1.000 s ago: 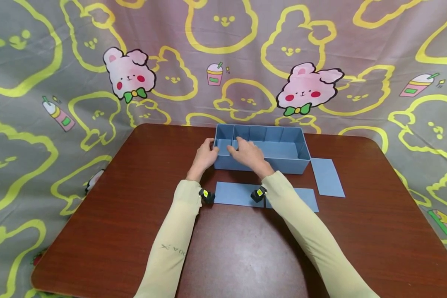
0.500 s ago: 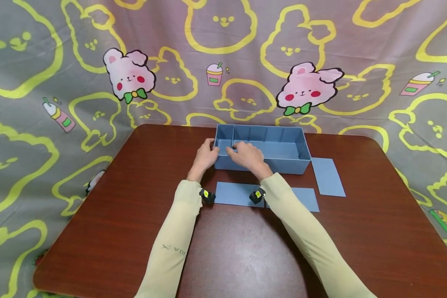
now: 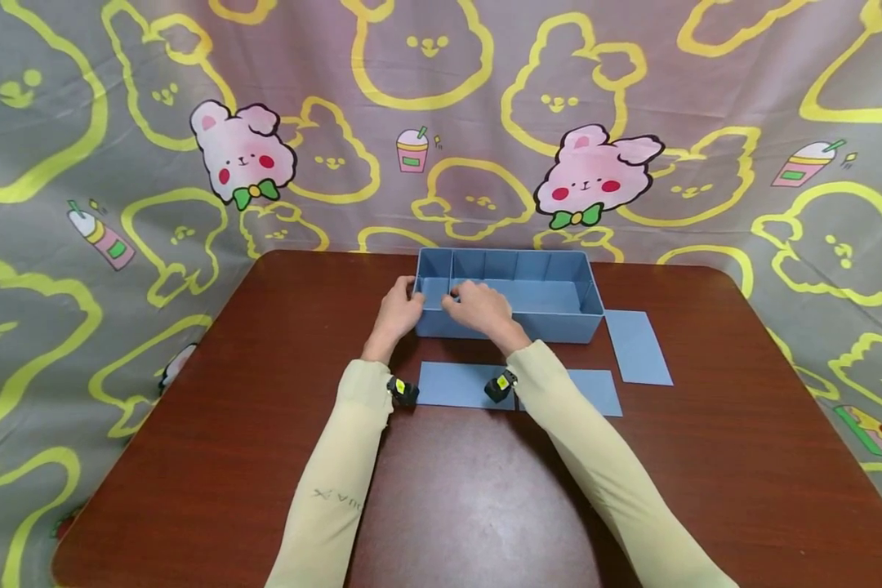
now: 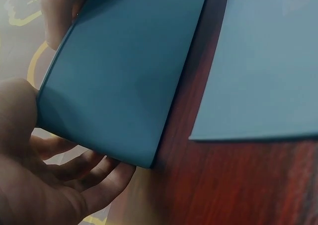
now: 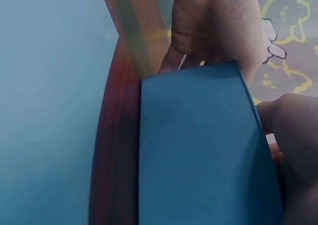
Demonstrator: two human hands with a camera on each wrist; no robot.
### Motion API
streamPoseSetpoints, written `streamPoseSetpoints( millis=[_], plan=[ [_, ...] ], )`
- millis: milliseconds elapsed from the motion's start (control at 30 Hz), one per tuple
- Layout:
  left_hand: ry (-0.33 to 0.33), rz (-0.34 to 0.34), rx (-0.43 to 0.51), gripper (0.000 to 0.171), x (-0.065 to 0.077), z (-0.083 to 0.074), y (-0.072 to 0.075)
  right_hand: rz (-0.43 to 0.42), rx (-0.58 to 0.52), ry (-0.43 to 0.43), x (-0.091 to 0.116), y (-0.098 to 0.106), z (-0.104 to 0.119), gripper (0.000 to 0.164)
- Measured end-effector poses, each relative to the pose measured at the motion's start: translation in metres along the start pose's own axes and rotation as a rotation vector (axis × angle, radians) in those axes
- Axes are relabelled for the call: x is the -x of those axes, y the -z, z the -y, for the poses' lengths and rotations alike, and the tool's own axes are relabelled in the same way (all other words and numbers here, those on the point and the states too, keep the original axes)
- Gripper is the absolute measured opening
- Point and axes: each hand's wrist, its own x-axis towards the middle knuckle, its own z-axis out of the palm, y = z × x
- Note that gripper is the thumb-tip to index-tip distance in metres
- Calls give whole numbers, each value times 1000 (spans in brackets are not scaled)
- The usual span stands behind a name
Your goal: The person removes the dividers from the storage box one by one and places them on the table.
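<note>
A long blue storage box [image 3: 514, 328] with an open top stands at the back of the table, and an upright divider [image 3: 452, 268] sets off a narrow compartment at its left end. My left hand [image 3: 399, 310] grips the box's left end by the near corner; in the left wrist view its fingers [image 4: 107, 185] wrap that end, with the thumb side at the rim. Reaching over the near wall, my right hand [image 3: 481, 309] has its thumb and curled fingers together at the near end of the divider. The lower part of that divider is hidden behind this hand.
Flat blue panels lie in front of the box, one at the left [image 3: 452, 384] and one at the right [image 3: 595, 392], partly under my right forearm. Another flat panel [image 3: 639, 347] lies beside the box's right end. A patterned curtain [image 3: 338, 220] hangs behind the table.
My right fingers, stretched further into the box a second ago, have drawn in and curled at the divider. My left hand keeps its grip on the box. The head view has shifted slightly.
</note>
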Motion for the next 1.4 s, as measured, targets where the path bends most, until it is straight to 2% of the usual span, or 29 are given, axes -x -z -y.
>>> streamPoseSetpoints(
  millis=[233, 367, 600, 1000, 1200, 1400],
  plan=[
    [19, 11, 11, 49, 1, 2, 0, 53, -58, 0, 0, 2, 0, 33],
    [25, 14, 18, 50, 2, 3, 0, 55, -67, 15, -1, 3, 4, 31],
    [41, 17, 23, 52, 3, 6, 3, 4, -41, 32, -2, -3, 8, 37],
    [23, 20, 19, 52, 1, 5, 3, -115, -114, 77, -2, -8, 4, 32],
    [2, 2, -4, 50, -2, 5, 0, -139, -136, 89, -2, -3, 4, 30],
    [11, 11, 2, 51, -1, 3, 0, -144, -166, 99, 0, 2, 4, 32]
  ],
)
